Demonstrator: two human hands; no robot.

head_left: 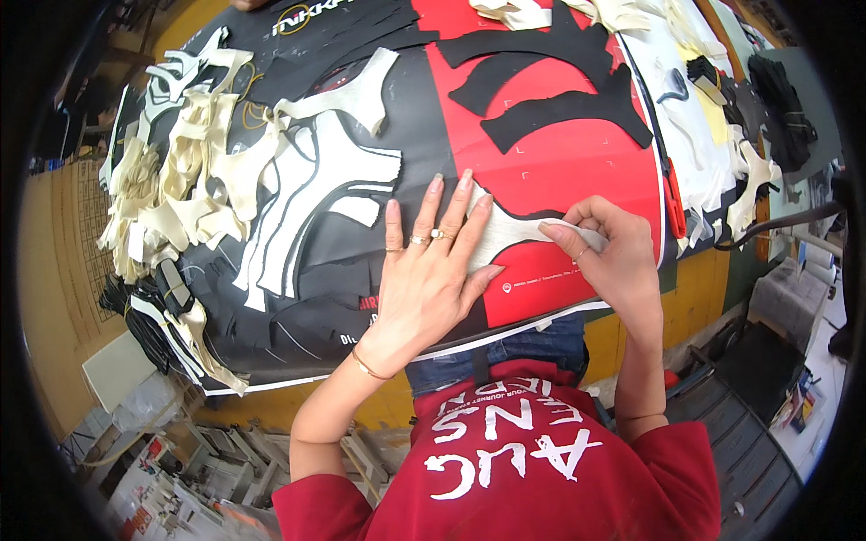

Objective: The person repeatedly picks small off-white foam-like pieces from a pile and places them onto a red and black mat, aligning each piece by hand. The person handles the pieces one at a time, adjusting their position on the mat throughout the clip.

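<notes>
My left hand [435, 257] lies flat with its fingers stretched out, pressing the wide end of a white fabric piece [507, 239] onto the red and black sheet [622, 185]. That piece has curved sides and a black layer showing along its upper edge. At the narrow end on the right, my right hand [613, 252] pinches the fabric between thumb and fingers. Left of my left hand lie overlapping white cut pieces with black edges [329, 167]. Beyond both hands, several curved black fabric pieces [564, 117] rest on the red part.
A heap of cream fabric pieces [194, 194] covers the table's left side. Toward the right edge lie a long red-handled tool [675, 203] and more cream scraps [749, 185]. Dark strips [149, 320] sit at the near left corner. A dark chair [758, 370] stands at right.
</notes>
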